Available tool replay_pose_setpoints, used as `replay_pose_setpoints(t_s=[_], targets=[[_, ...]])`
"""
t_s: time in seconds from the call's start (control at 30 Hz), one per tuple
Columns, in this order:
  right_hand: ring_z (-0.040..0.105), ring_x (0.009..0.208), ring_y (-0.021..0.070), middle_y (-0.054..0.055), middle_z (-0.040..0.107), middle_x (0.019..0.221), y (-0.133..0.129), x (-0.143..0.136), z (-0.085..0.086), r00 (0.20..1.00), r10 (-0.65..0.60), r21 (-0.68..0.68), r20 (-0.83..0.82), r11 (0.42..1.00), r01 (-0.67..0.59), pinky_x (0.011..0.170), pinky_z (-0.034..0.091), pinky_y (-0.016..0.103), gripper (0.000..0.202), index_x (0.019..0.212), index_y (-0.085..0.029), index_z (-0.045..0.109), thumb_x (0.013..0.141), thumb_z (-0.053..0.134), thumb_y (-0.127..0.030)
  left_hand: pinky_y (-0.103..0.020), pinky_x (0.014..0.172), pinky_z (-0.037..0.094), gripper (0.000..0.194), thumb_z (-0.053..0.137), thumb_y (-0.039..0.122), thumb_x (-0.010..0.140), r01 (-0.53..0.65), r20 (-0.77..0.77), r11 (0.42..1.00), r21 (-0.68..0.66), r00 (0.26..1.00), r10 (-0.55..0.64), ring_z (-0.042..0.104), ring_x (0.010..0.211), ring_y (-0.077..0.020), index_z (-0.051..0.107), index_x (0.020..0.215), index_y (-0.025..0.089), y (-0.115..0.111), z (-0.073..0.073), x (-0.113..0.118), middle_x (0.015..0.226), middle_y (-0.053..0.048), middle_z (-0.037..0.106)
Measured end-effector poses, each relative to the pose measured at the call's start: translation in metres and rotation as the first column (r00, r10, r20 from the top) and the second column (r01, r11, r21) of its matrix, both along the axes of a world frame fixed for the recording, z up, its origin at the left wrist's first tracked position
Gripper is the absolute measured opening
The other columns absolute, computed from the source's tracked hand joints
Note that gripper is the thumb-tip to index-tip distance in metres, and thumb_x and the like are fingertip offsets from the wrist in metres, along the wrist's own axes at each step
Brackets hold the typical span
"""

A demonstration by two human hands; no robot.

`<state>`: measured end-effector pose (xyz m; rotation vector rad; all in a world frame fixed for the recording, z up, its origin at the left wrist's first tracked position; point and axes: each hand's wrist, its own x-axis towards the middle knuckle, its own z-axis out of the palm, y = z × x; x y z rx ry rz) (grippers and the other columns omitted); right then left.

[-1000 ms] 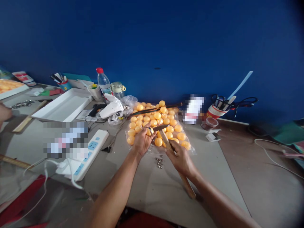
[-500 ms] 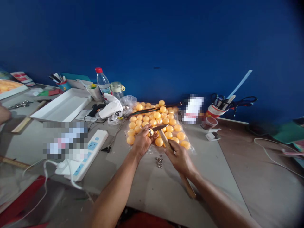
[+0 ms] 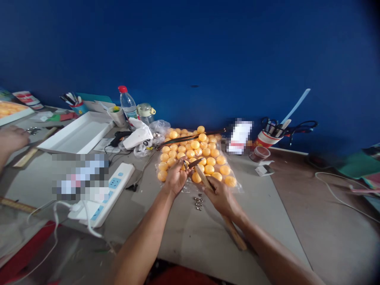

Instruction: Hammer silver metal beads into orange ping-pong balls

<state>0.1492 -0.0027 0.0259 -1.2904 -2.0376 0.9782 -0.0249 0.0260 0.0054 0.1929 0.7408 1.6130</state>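
My right hand (image 3: 221,194) is wrapped round the wooden handle of a hammer (image 3: 234,233). Its dark, narrow head lies against a small round piece with a shiny metal part (image 3: 185,164), pinched in the fingers of my left hand (image 3: 175,178). The fingers hide much of that piece; it looks like one of the orange-yellow balls (image 3: 230,181) with metal on it. Several such balls lie on clear plastic packaging (image 3: 239,186) just beyond both hands. Between my wrists, a small cluster of shiny metal pieces (image 3: 198,202) rests on the table.
A white power strip (image 3: 114,190) with cables lies to the left, near a white tray (image 3: 80,132), a glue gun (image 3: 120,138) and a bottle (image 3: 127,103). Another person's hand (image 3: 13,138) is at far left, near a second hammer (image 3: 35,148). A tool cup (image 3: 268,138) stands right.
The hammer head has moved slightly left and down onto the piece in my left hand. At far left, the other person's hand has reached further into view, towards the metal pieces there.
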Motion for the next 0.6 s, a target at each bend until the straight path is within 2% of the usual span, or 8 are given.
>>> replay_pose_setpoints(t_s=[0.17, 0.3, 0.47, 0.6], targets=[[0.048, 0.063, 0.0139, -0.002, 0.052, 0.068, -0.002, 0.002, 0.011, 0.998, -0.037, 0.053, -0.051, 0.998, 0.039, 0.056, 0.036, 0.023, 0.015, 0.08, -0.019, 0.054, 0.085, 0.052, -0.034, -0.033, 0.086, 0.05, 0.011, 0.059, 0.017, 0.086, -0.032, -0.002, 0.999, -0.016, 0.999, 0.032, 0.065, 0.089, -0.0172, 0.064, 0.096, 0.017, 0.002, -0.003, -0.001, 0.092, -0.006, 0.067], [0.047, 0.06, 0.013, -0.002, 0.05, 0.065, -0.002, 0.0, 0.007, 1.0, 0.007, 0.045, -0.015, 0.999, -0.007, 0.054, 0.033, 0.023, 0.012, 0.078, -0.019, 0.053, 0.084, 0.052, -0.03, -0.034, 0.083, 0.05, 0.019, 0.052, 0.013, 0.085, 0.003, -0.014, 1.0, -0.017, 1.0, -0.003, 0.065, 0.09, -0.0194, 0.064, 0.099, 0.018, 0.004, -0.001, 0.0, 0.09, -0.007, 0.068], [0.046, 0.059, 0.0121, -0.003, 0.05, 0.064, 0.002, -0.001, -0.003, 1.0, 0.022, 0.019, 0.016, 1.0, -0.022, 0.054, 0.032, 0.023, 0.013, 0.076, -0.019, 0.052, 0.085, 0.053, -0.028, -0.033, 0.079, 0.051, 0.022, 0.052, 0.009, 0.082, 0.035, -0.015, 0.999, -0.01, 0.999, -0.035, 0.064, 0.083, -0.0192, 0.065, 0.096, 0.02, 0.002, 0.002, 0.0, 0.08, -0.004, 0.066], [0.047, 0.061, 0.0127, -0.003, 0.05, 0.065, 0.003, 0.002, 0.001, 1.0, 0.014, 0.037, 0.004, 0.999, -0.014, 0.055, 0.033, 0.023, 0.012, 0.077, -0.019, 0.054, 0.085, 0.053, -0.028, -0.033, 0.079, 0.05, 0.015, 0.059, 0.009, 0.077, 0.036, -0.047, 0.998, 0.06, 0.998, -0.033, 0.062, 0.078, -0.0171, 0.064, 0.087, 0.02, 0.0, -0.001, 0.0, 0.082, -0.003, 0.066]])
